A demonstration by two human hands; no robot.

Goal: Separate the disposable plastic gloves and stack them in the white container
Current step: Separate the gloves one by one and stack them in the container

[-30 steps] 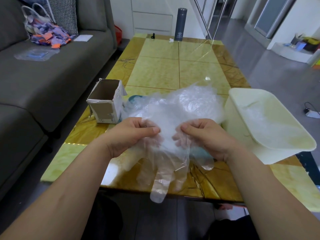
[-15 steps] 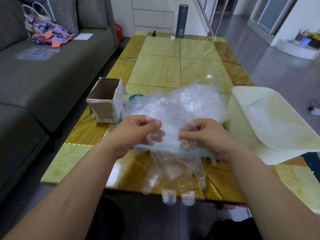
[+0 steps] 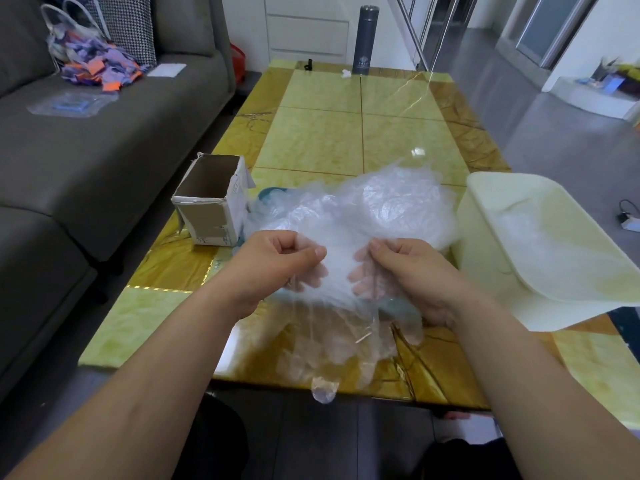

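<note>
The gloves (image 3: 363, 209) should handle as near weightless, limp film; thin, slick and clingy, so layers likely stick together and could tear if yanked; best taken at the cuff edge, thumb against forefinger, and peeled apart sideways. The left grip (image 3: 277, 261) and right grip (image 3: 408, 271) are both closed in a pinch on the top edge of one glove (image 3: 332, 327), held over the near side of the desk (image 3: 329, 140); its fingers hang down to the desk's edge. The pile lies just behind the grips, between the box (image 3: 211, 202) and the container (image 3: 485, 258); clear, crinkled, milky where layers overlap. A pale haze inside the container may be gloves already stacked; I cannot tell.
</note>
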